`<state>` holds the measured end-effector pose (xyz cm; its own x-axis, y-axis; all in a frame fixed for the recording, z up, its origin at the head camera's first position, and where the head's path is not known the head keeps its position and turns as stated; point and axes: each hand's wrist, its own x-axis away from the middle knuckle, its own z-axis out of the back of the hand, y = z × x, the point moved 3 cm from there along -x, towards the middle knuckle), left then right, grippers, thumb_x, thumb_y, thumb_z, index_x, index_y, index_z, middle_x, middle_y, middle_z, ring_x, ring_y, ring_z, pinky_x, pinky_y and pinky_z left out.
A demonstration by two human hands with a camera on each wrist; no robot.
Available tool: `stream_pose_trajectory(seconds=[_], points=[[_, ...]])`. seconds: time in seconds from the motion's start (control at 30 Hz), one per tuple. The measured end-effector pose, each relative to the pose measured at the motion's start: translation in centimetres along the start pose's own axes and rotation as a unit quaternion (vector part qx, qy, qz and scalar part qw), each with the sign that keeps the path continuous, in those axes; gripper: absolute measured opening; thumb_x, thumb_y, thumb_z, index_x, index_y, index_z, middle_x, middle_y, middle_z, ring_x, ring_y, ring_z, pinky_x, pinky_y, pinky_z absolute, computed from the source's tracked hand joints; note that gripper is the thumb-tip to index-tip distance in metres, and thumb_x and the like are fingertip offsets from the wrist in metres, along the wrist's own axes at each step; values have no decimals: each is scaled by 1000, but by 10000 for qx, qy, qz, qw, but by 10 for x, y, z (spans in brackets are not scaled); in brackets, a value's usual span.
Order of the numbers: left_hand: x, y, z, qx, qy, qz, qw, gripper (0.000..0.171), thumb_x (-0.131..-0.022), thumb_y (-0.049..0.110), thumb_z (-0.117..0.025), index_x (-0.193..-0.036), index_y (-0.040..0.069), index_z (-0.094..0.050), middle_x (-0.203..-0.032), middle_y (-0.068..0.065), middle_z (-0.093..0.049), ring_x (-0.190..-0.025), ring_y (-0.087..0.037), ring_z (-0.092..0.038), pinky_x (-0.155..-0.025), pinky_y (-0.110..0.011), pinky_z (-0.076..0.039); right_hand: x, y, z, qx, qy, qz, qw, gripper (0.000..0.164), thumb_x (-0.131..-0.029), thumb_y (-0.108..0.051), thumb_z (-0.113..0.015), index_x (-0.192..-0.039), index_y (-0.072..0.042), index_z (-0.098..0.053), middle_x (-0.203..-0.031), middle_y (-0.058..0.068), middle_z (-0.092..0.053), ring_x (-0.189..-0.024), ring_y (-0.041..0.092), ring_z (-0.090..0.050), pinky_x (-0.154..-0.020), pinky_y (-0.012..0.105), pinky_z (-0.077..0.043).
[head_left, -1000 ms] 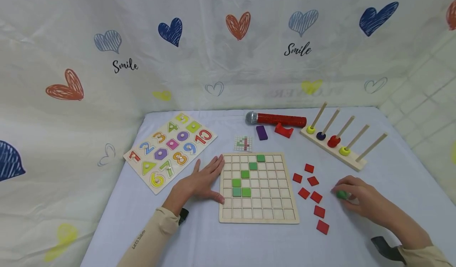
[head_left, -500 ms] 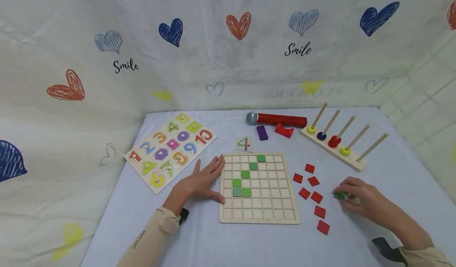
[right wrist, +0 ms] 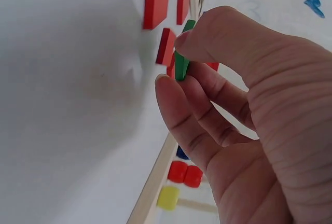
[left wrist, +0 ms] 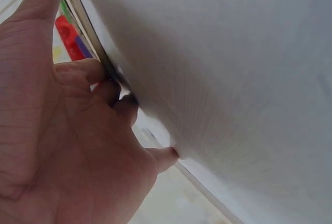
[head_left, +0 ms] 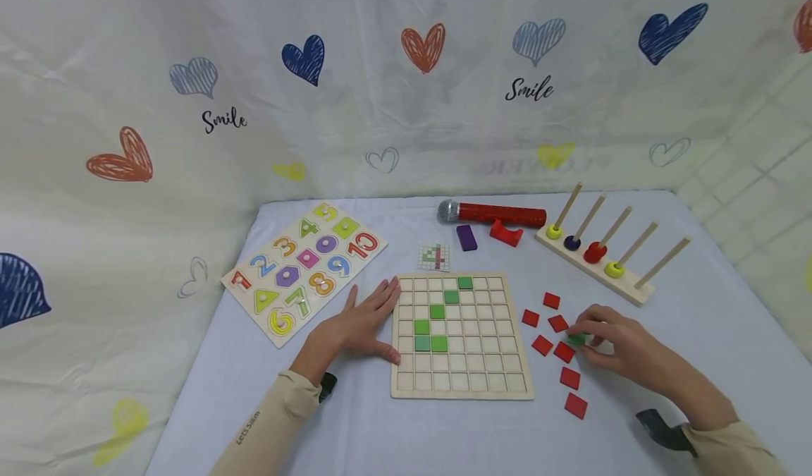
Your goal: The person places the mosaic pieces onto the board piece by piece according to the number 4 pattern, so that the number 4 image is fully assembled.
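Note:
My right hand (head_left: 624, 342) pinches a green square tile (right wrist: 183, 53) between thumb and fingers, close beside the loose red tiles (head_left: 563, 352). In the head view the green tile overlaps the gap between two of them. My left hand (head_left: 358, 324) lies with spread fingers at the left edge of the wooden grid board (head_left: 469, 384), its thumb and fingertips touching the rim. Several green tiles (head_left: 437, 312) sit in the board's cells, stepping down from the top row to the lower left. In the left wrist view the left palm (left wrist: 83, 146) shows, fingertips at the table cloth.
Behind the board lie a small pattern card (head_left: 434, 257), a purple block (head_left: 466, 237), a red curved block (head_left: 506, 233) and a red microphone (head_left: 501, 214). A peg stand (head_left: 596, 268) with rings stands at back right; a number puzzle (head_left: 304, 271) lies at left.
My right hand has moved left with the green tile, from beyond the red tiles to right beside them. The left hand and the board stay where they were.

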<state>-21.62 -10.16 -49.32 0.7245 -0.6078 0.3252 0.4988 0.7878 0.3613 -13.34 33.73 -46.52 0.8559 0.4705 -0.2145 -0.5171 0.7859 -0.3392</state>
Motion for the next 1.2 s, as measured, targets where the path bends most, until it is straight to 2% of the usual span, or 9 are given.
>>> stream_pose_trajectory(seconds=[0.17,0.43,0.63,0.8,1.0,1.2], points=[[0,0,0,-31,-9,7,10000,131,-83,68,-82,-174,13,-6,-184,-2,2,-172,-25,1,-132,-72,4,-14,-11,-2,-161,-69,137,9998,39,-72,-2,-96,-106,-15,-82,-103,-5,-67,-86,8,-64,-68,19,-61],[-1,-1,0,-49,-6,-1,10000,131,-83,68,-82,-174,13,-7,-184,-2,2,-172,-25,1,-132,-71,5,-35,-29,-7,-492,-584,63,9971,34,-81,-4,-91,-110,-17,-80,-108,-4,-66,-94,12,-61,-73,20,-62],[0,0,0,-86,-51,59,9999,132,-82,70,-81,-174,15,-4,-184,0,5,-171,-22,3,-133,-70,5,-48,-42,-15,-738,-564,568,9941,33,-82,1,-88,-111,-12,-81,-108,0,-67,-90,16,-63,-72,21,-62],[0,0,0,-89,-51,81,9999,132,-82,71,-81,-174,15,-4,-183,1,5,-171,-22,4,-133,-69,5,-61,-53,-24,-980,-727,767,9896,29,-86,-1,-86,-112,-12,-81,-110,1,-66,-97,18,-63,-75,22,-63],[1,1,-1,-55,-42,68,10000,132,-82,70,-81,-174,15,-4,-184,-1,4,-172,-23,2,-133,-71,4,-73,-69,-35,-1085,-682,1182,9847,29,-87,-1,-86,-113,-13,-80,-114,3,-66,-99,17,-61,-78,24,-63],[0,1,0,-144,-46,66,9999,132,-82,71,-80,-174,15,-3,-183,0,5,-171,-22,3,-133,-70,4,-83,-83,-49,-1207,-891,1122,9823,26,-89,-3,-84,-113,-14,-81,-116,2,-66,-102,14,-59,-80,22,-62]])
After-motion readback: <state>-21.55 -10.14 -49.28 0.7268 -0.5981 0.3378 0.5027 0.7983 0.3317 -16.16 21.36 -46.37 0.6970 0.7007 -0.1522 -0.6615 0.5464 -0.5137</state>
